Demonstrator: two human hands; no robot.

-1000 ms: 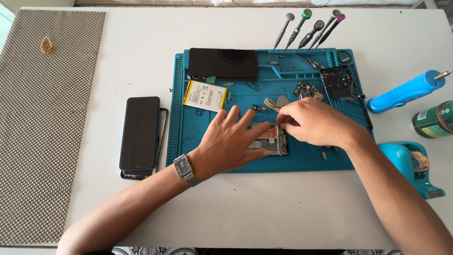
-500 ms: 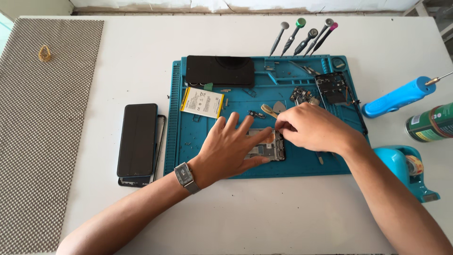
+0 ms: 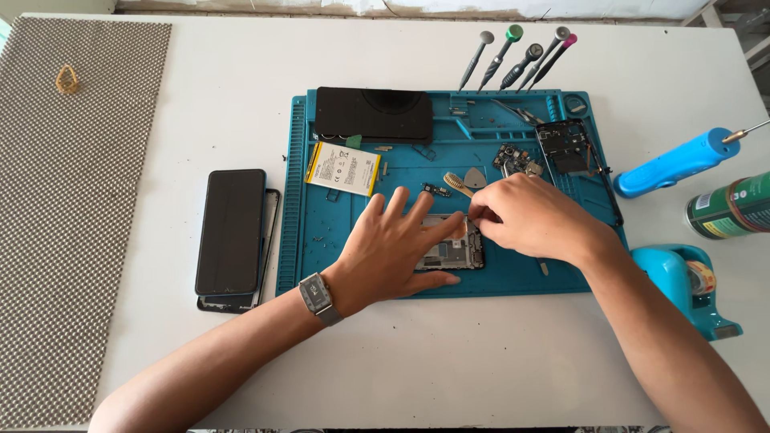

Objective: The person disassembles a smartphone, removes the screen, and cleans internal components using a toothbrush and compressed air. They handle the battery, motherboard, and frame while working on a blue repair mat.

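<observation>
Metal-framed phone chassis [image 3: 451,252] lies on the teal mat [image 3: 337,232] under the left hand [image 3: 397,256]'s spread fingers, which press without gripping. The right hand [image 3: 533,216] pinches shut at its top edge (on what, I cannot tell); a slip there could flick small parts off toward the desk [image 3: 449,361].

Matt teal rubbery mat [image 3: 337,240], glossy phone [image 3: 231,231]

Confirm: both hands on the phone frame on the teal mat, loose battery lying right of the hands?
Not quite. The head view shows the battery lying left of the hands, up by the black panel. Left hand and right hand do meet at the phone frame on the teal mat.
</observation>
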